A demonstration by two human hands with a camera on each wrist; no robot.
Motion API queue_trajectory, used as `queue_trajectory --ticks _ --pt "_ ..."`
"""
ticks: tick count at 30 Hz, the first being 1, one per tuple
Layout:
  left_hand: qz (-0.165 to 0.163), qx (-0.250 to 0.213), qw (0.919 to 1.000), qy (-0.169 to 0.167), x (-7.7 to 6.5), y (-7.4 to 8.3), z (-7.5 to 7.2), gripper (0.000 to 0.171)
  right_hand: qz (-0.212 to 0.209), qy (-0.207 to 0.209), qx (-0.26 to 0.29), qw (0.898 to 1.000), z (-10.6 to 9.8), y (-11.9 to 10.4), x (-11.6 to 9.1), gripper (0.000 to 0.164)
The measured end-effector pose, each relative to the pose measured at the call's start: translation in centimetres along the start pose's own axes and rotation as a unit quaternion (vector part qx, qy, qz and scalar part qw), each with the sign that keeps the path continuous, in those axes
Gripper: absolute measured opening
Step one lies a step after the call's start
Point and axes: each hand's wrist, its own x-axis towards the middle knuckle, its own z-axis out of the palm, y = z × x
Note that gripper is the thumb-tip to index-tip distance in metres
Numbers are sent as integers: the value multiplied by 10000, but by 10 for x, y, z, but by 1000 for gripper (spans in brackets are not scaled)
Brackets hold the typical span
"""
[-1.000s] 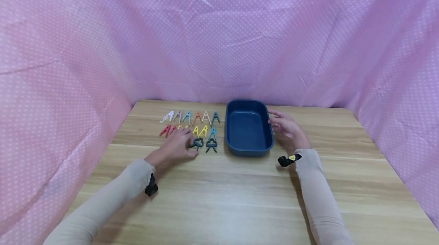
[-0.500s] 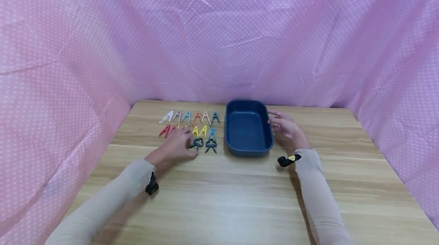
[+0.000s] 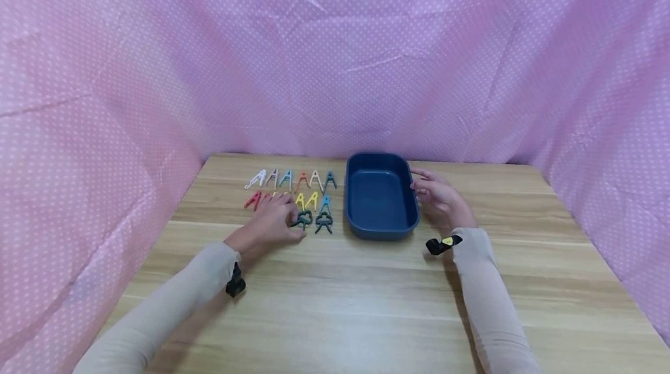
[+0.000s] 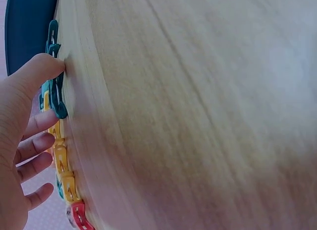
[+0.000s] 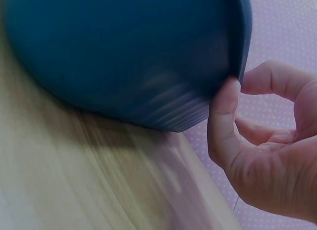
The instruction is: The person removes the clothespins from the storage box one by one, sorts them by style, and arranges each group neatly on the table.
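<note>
My left hand (image 3: 269,220) reaches over the clothespins with its fingers spread. Its thumb and index finger lie at a dark green clip (image 3: 303,220), whose end shows below the thumb in the left wrist view. A second dark green clip (image 3: 324,223) lies just right of it. Yellow clothespins (image 4: 62,158) run under the other fingers, which partly hide the row. At the right side of a dark blue rectangular basin (image 3: 382,199), my right hand (image 3: 439,195) pinches the wall near the rim between thumb and index finger, as the right wrist view shows.
Behind the left hand, a back row of clothespins runs from a white one (image 3: 256,179) to a dark one (image 3: 330,181) beside the basin. A red clothespin (image 3: 253,199) and a blue one (image 3: 325,204) lie in the middle row. Pink dotted cloth (image 3: 335,71) surrounds the wooden table (image 3: 356,310).
</note>
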Motion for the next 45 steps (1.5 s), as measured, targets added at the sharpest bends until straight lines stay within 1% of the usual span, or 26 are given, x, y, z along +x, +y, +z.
queue_trajectory --ticks 8,16,22,25,29,33,37,41,45 --pt "12 182 9998 -31 4 0 -2 41 39 30 170 9998 1 -3 1 69" --pt "63 208 9997 -79 5 2 1 43 28 -81 253 9996 2 -3 -1 61" --pt "124 230 9997 -37 8 1 2 43 46 -47 214 9998 2 -6 -1 64" --pt "131 157 9998 -29 8 2 1 44 116 -45 184 9998 1 -6 -2 63" --pt "132 68 9999 -5 7 3 2 45 105 -61 194 9997 0 -3 -2 64" --pt "181 104 9998 48 9 3 4 45 40 -101 166 9998 0 -2 -1 67" --pt "226 132 9996 80 10 3 4 46 42 -54 53 10000 1 -2 -2 65" --pt "278 142 9995 80 11 3 3 46 19 -32 19 10000 1 -3 -2 63" --pt "325 246 9992 25 12 2 3 46 2 -13 -41 10000 1 -2 -2 62"
